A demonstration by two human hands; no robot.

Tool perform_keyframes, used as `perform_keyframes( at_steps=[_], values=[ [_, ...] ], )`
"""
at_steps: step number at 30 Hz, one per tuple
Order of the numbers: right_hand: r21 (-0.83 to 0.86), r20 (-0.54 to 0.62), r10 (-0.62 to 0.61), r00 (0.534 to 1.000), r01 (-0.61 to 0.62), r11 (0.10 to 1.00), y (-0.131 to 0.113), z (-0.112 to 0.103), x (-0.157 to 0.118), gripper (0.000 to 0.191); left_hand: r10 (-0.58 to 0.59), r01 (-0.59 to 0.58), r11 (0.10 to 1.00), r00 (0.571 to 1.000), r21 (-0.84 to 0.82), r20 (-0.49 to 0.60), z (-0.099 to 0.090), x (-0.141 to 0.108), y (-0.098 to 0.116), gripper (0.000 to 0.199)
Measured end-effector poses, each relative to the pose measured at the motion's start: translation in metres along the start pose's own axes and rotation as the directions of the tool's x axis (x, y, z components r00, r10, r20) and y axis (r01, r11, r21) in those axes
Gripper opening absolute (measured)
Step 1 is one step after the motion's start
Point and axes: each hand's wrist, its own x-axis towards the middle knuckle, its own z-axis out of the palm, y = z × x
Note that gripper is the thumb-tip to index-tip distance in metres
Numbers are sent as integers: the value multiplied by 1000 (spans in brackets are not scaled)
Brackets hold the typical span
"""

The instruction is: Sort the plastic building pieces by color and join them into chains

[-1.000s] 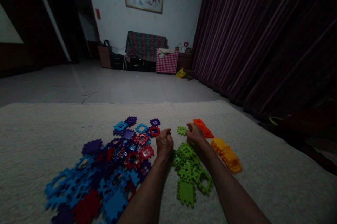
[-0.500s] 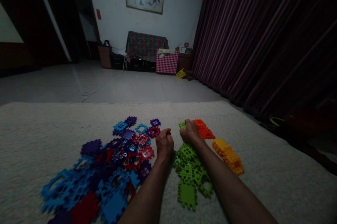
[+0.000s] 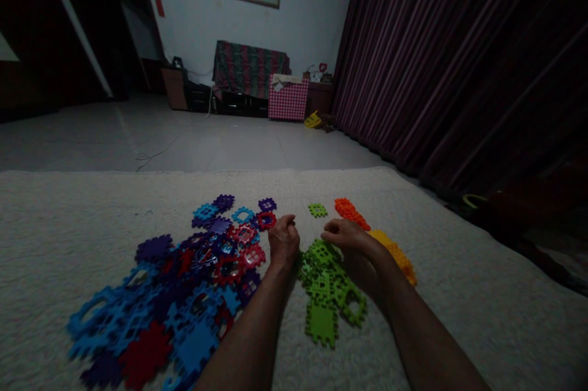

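Observation:
My left hand rests on the pale mat, its fingers curled in and no piece showing in them. It lies between a mixed pile of blue, purple and red interlocking plastic building pieces and a green pile. My right hand hovers just above the far end of the green pile, with fingers loosely bent, apart, and holding nothing visible. Beyond it a single green piece lies flat on the mat. To its right are a row of orange pieces and a row of yellow pieces, partly behind my forearm.
Past the mat's far edge is a tiled floor with a thin cable. A low cabinet, a cloth-covered object and a red checked box stand by the wall. A dark purple curtain hangs at the right.
My right hand has let go of the single green piece and drawn back toward me and to the right. My left hand stays beside the piles. The view has tipped slightly down.

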Motion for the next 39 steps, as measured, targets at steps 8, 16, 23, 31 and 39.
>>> perform_keyframes(
  at_steps=[8, 16, 23, 31, 39],
  values=[
    [-27, 206, 29, 978, -24, 999, -14, -6, -15, 25, 18, -18, 1000, 1000, 4, 11, 0, 1, -1, 37],
    [81, 332, -42, 942, 16, 997, -24, -9, -18, 11, -8, 8, 1000, 1000, 3, 3, -2, 0, 4, 36],
    [190, 298, -21, 954, -38, 981, -14, -7, -17, 9, -11, 11, 1000, 1000, 0, 3, -1, 0, 4, 35],
    [158, 262, -8, 965, -35, 987, 0, -12, -20, 6, -40, 40, 999, 999, -13, 12, -1, 0, 4, 35],
    [273, 198, -9, 980, -46, 961, -12, -23, -11, 11, -11, 17, 998, 996, -60, 91, -7, -4, 17, 27]
  ],
)
